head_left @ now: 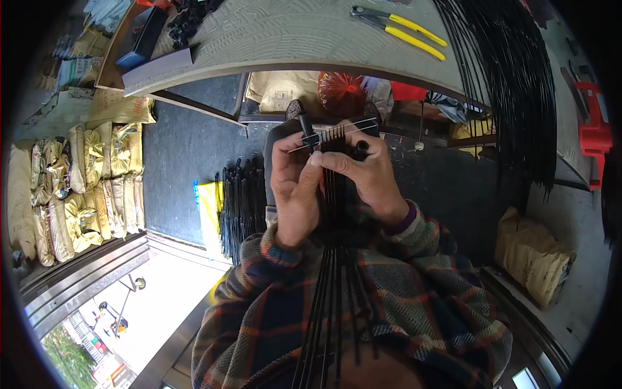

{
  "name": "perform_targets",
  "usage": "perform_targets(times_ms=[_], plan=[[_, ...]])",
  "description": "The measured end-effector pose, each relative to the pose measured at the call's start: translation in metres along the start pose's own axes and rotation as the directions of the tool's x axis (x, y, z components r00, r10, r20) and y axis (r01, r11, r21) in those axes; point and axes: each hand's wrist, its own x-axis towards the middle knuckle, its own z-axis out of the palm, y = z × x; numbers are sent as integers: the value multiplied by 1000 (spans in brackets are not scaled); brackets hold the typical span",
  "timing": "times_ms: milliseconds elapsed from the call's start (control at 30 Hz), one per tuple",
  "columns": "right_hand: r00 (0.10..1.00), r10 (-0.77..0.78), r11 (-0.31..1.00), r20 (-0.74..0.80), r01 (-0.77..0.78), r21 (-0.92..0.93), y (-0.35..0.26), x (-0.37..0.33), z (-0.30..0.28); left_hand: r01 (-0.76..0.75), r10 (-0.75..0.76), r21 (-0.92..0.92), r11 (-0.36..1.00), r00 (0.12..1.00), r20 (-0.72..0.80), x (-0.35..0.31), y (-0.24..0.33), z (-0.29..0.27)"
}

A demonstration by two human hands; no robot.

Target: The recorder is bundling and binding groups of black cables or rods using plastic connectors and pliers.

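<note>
In front of my lap, my left hand (295,178) and my right hand (372,175) are closed, thumbs nearly touching. Between them a row of thin black rods (334,175) fans out at the upper ends. The rods run down toward my chest, and more lie over my plaid clothing. Thin shiny metal wires (353,129) cross the rod ends at a slant. A small black cylindrical piece (306,124) sticks up by my left fingers, which curl round the wires. My right thumb presses on the rods, and a black tube end (362,148) shows by my right fingers.
On the workbench (272,42) ahead lie yellow-handled pincers (408,34) and a large bundle of black rods (512,78) hanging over its right edge. Another rod bundle (240,207) stands at my left. Wrapped packages (97,188) are stacked far left; a brown sack (531,259) sits right.
</note>
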Motion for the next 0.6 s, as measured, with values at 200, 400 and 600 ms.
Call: perform_targets(times_ms=[200, 400, 600], plan=[[982, 182, 972, 50, -188, 138, -5, -3, 0, 199, -179, -70, 978, 959, 219, 20, 29, -22], [992, 118, 993, 44, -119, 5, -15, -4, 3, 117, -127, 81, 990, 983, 131, 25, 30, -28], [994, 97, 995, -55, -96, 16, -11, -8, 16, 137, -147, 100, 986, 983, 107, 20, 28, -29]])
